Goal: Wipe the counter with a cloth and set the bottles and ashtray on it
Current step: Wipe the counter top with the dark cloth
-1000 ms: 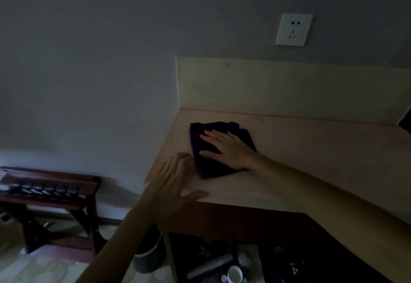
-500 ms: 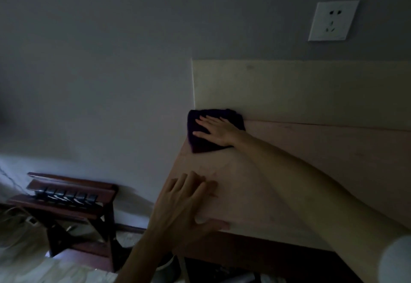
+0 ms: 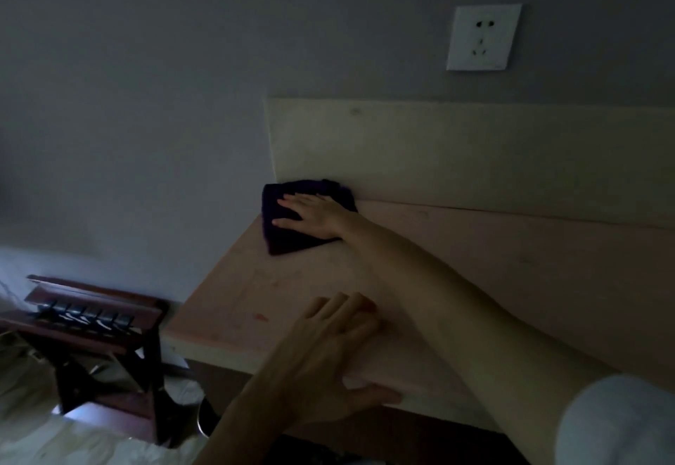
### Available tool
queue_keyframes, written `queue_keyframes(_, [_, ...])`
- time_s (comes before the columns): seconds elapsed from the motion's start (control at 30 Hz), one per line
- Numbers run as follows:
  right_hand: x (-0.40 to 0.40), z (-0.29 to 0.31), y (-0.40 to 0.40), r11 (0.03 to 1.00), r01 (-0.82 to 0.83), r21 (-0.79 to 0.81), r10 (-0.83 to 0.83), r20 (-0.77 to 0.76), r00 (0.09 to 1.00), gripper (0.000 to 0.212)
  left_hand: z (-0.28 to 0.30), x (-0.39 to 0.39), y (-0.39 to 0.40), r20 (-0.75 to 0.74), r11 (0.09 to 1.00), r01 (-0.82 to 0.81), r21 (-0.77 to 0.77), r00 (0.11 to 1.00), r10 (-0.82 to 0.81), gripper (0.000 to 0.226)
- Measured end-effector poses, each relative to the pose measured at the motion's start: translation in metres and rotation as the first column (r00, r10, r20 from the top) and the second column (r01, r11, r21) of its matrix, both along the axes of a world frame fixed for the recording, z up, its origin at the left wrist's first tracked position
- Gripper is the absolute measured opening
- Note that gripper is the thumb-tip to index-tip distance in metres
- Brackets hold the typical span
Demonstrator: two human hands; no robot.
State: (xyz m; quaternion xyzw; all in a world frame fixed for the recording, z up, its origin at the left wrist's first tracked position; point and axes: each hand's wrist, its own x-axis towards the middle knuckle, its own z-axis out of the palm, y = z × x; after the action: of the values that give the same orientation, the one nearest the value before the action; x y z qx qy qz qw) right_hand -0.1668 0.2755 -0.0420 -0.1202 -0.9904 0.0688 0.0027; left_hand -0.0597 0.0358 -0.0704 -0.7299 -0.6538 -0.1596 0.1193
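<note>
At counter (image 3: 292,303) corner | one cloth (image 3: 281,234) | two hands flat

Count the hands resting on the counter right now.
2. The right hand lies flat on the dark cloth in the counter's back left corner; the left hand rests at its front edge.

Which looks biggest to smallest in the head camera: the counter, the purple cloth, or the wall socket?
1. counter, by far.
2. purple cloth and wall socket look about alike; the right hand covers part of the cloth, so no ranking.
</note>
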Motion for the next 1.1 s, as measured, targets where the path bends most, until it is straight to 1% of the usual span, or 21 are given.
queue_keyframes(0.1, [0.061, 0.001, 0.032, 1.0, 0.023, -0.021, -0.023, 0.008, 1.0, 0.079, 0.003, 0.005, 0.002, 0.004, 1.0, -0.01, 0.0, 1.0, 0.01, 0.071])
queue_keyframes(0.27, [0.201, 0.0, 0.105, 0.992, 0.104, -0.074, -0.105, -0.007, 0.994, 0.075, 0.004, 0.004, 0.006, 0.015, 1.0, 0.014, 0.0, 1.0, -0.014, 0.074])
queue_keyframes(0.43, [0.347, 0.001, 0.162, 0.961, 0.265, -0.081, -0.269, -0.038, 0.962, 0.065, 0.003, 0.006, 0.006, 0.009, 0.999, -0.031, 0.013, 0.999, 0.031, 0.075])
queue_keyframes(0.57, [0.435, 0.002, 0.185, 0.9, 0.425, -0.097, -0.43, -0.042, 0.902, 0.064, 0.006, 0.011, 0.006, -0.054, 0.997, -0.071, 0.012, 0.996, 0.072, 0.076])
queue_keyframes(0.7, [0.49, 0.005, 0.191, 0.799, 0.593, -0.099, -0.598, -0.037, 0.8, 0.072, 0.006, 0.016, 0.007, -0.109, 0.994, -0.1, 0.039, 0.989, 0.104, 0.077])
queue_keyframes(0.8, [0.522, 0.003, 0.192, 0.697, 0.713, -0.078, -0.717, -0.051, 0.695, 0.072, 0.006, 0.016, 0.007, -0.115, 0.992, -0.126, 0.031, 0.985, 0.129, 0.079])
queue_keyframes(0.9, [0.544, 0.001, 0.192, 0.594, 0.803, -0.049, -0.804, -0.065, 0.591, 0.078, 0.009, 0.019, 0.006, -0.102, 0.991, -0.136, 0.015, 0.985, 0.137, 0.081])
queue_keyframes(0.97, [0.55, 0.0, 0.19, 0.571, 0.82, -0.037, -0.821, -0.053, 0.569, 0.083, 0.011, 0.021, 0.004, -0.084, 0.991, -0.129, 0.026, 0.988, 0.13, 0.079])
queue_keyframes(1.1, [0.545, -0.007, 0.178, 0.589, 0.808, 0.018, -0.808, 0.01, 0.589, 0.096, 0.011, 0.022, 0.004, -0.088, 0.992, -0.126, 0.018, 0.988, 0.127, 0.079])
